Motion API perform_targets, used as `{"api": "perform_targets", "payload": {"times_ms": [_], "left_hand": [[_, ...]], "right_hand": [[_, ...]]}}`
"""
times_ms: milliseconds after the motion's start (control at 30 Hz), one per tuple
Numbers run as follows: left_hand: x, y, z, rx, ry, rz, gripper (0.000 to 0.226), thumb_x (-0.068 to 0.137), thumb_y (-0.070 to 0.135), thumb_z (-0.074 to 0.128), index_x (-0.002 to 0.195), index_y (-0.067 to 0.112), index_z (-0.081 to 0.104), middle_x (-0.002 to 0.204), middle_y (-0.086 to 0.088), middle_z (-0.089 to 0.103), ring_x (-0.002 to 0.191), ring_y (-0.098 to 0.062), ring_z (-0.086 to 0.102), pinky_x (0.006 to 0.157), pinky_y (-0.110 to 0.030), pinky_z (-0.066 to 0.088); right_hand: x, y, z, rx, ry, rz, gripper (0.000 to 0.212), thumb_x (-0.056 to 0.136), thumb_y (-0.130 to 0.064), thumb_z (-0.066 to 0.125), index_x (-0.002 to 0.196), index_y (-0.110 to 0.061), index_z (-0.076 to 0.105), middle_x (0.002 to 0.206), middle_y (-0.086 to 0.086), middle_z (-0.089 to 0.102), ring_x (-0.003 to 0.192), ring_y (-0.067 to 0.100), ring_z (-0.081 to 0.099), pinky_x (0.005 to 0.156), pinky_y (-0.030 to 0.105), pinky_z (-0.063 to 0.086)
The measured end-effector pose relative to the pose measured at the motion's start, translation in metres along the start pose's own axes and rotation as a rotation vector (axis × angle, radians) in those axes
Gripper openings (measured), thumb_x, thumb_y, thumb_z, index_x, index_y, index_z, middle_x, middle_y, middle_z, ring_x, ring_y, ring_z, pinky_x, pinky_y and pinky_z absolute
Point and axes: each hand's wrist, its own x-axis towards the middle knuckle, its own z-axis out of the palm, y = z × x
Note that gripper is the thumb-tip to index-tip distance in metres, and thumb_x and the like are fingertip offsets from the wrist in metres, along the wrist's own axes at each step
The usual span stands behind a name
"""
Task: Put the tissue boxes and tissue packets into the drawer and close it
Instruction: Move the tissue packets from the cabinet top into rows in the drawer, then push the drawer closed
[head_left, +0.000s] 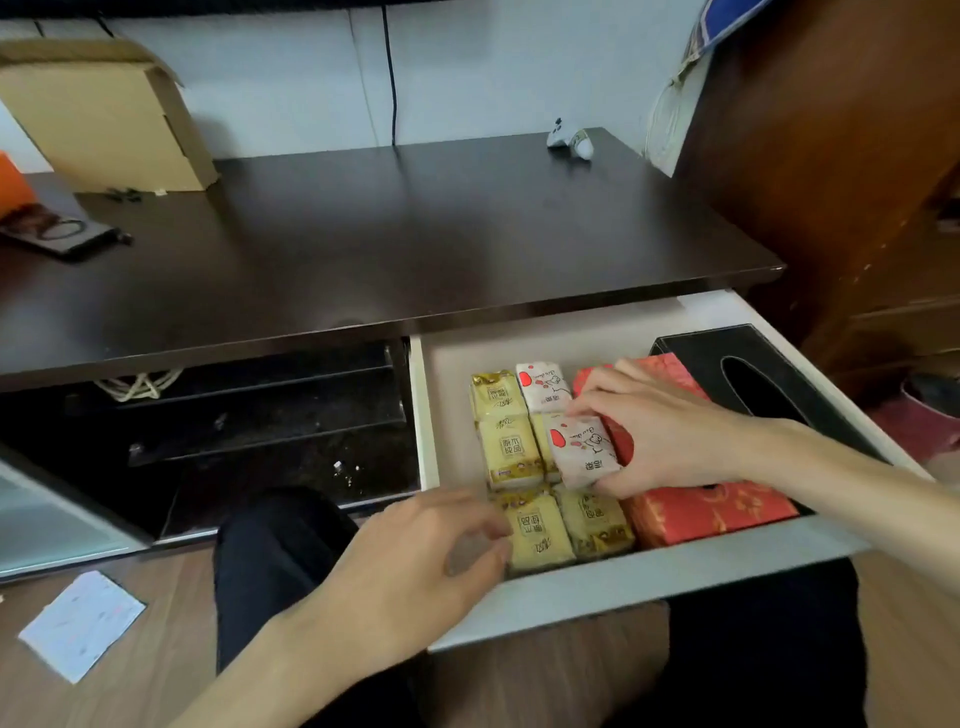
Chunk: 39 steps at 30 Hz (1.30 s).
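**Desk:** What sits closest to the lens?

**Caption writer:** The person's dark-trousered knees (270, 561), then the left hand (415, 561) at the near left corner of the open white drawer (623, 587). Its fingers are loosely curled beside a yellow tissue packet (540, 530) at the drawer's near edge. It is blurred, so whether it touches the packet or holds anything cannot be told.

**Desk:** And the right hand?

**Caption writer:** The right hand (660, 431) reaches in from the right, thumb and fingertips pinched around a white packet with a red print (584, 449). That packet sits tilted, resting on the yellow packets in the middle row (511, 452). A second white packet (543, 384) lies flat at the far end.

**Desk:** Where are the boxes?

**Caption writer:** Both inside the drawer. A red patterned tissue box (711, 509) lies just right of the packets, partly under the right hand; a black tissue box (758, 374) fills the far right. The dark desk top (415, 234) above shows no tissue goods.

**Desk:** How should this step be done well?

**Caption writer:** By my reading, this is the last packet being seated. It wants laying flat, low enough to clear the desk's underside when the drawer slides in; pressed level beside the far white packet would suit. Both hands should then leave the drawer and push the front panel squarely, fingers clear of the gap.
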Motion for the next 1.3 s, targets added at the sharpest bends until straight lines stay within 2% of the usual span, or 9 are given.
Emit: {"api": "perform_targets", "payload": {"times_ms": [200,333,467,567,667,833,933,1100,1300], "left_hand": [[-0.022,0.011,0.015,0.102,0.062,0.065,0.046,0.083,0.072,0.046,0.107,0.038,0.065,0.1,0.023,0.061,0.097,0.004,0.05,0.089,-0.019,0.038],[-0.029,0.004,0.014,0.134,0.028,0.088,0.046,0.077,0.072,0.054,0.11,0.042,0.063,0.099,0.023,0.06,0.097,0.003,0.051,0.088,-0.021,0.042],[-0.035,0.001,0.018,0.17,0.047,0.081,0.04,0.08,0.063,0.057,0.113,0.041,0.062,0.1,0.021,0.06,0.096,0.001,0.051,0.079,-0.026,0.051],[-0.038,0.003,0.022,0.19,0.1,0.083,0.036,0.08,0.059,0.063,0.11,0.04,0.066,0.097,0.021,0.062,0.093,-0.001,0.055,0.075,-0.025,0.052],[-0.039,0.004,0.025,0.208,0.153,0.093,0.034,0.079,0.056,0.066,0.107,0.036,0.068,0.095,0.02,0.064,0.089,-0.004,0.058,0.071,-0.023,0.051],[-0.036,0.007,0.037,0.265,0.191,0.132,0.03,0.079,0.042,0.071,0.106,0.027,0.071,0.093,0.013,0.066,0.085,-0.013,0.062,0.069,-0.031,0.053],[-0.033,0.003,0.044,0.274,0.206,0.15,0.028,0.078,0.032,0.073,0.105,0.025,0.071,0.092,0.01,0.066,0.082,-0.016,0.064,0.065,-0.034,0.054],[-0.03,-0.002,0.048,0.236,0.242,0.159,0.024,0.08,0.032,0.068,0.103,0.028,0.07,0.088,0.013,0.063,0.08,-0.014,0.061,0.062,-0.029,0.053],[-0.025,-0.007,0.049,0.251,0.262,0.152,0.024,0.078,0.025,0.074,0.102,0.027,0.07,0.088,0.013,0.063,0.081,-0.013,0.061,0.062,-0.028,0.053]], "right_hand": [[-0.011,-0.033,0.011,-0.037,0.005,-0.141,0.078,0.065,-0.074,0.071,0.13,-0.035,0.053,0.106,-0.026,0.035,0.098,0.005,0.028,0.074,0.015,0.031],[0.002,-0.048,0.014,-0.079,-0.03,-0.135,0.083,0.065,-0.079,0.071,0.132,-0.033,0.053,0.111,-0.018,0.04,0.106,0.005,0.031,0.083,0.026,0.039],[0.0,-0.052,0.019,-0.043,-0.097,-0.092,0.083,0.07,-0.087,0.062,0.136,-0.037,0.052,0.118,-0.022,0.042,0.113,0.002,0.032,0.09,0.034,0.045],[-0.009,-0.043,0.016,0.106,-0.034,-0.059,0.07,0.08,-0.081,0.059,0.135,-0.037,0.056,0.124,-0.025,0.049,0.115,-0.005,0.035,0.091,0.03,0.041],[-0.027,-0.03,0.006,0.247,0.045,-0.035,0.055,0.085,-0.077,0.054,0.124,-0.039,0.064,0.114,-0.028,0.056,0.113,-0.005,0.045,0.092,0.028,0.042],[-0.067,-0.013,-0.003,0.382,0.002,-0.058,0.05,0.07,-0.079,0.073,0.107,-0.046,0.07,0.095,-0.016,0.066,0.084,0.011,0.057,0.072,0.026,0.048],[-0.09,-0.005,-0.001,0.252,-0.072,-0.08,0.053,0.064,-0.08,0.078,0.105,-0.05,0.066,0.1,-0.02,0.059,0.084,0.01,0.055,0.065,0.02,0.045],[-0.108,-0.001,0.008,0.047,0.007,-0.129,0.04,0.077,-0.068,0.071,0.11,-0.048,0.065,0.101,-0.028,0.05,0.095,-0.012,0.05,0.064,0.014,0.034],[-0.109,-0.004,0.017,-0.042,0.083,-0.141,0.036,0.083,-0.057,0.074,0.113,-0.039,0.068,0.106,-0.025,0.051,0.084,-0.001,0.048,0.059,0.016,0.033]]}}
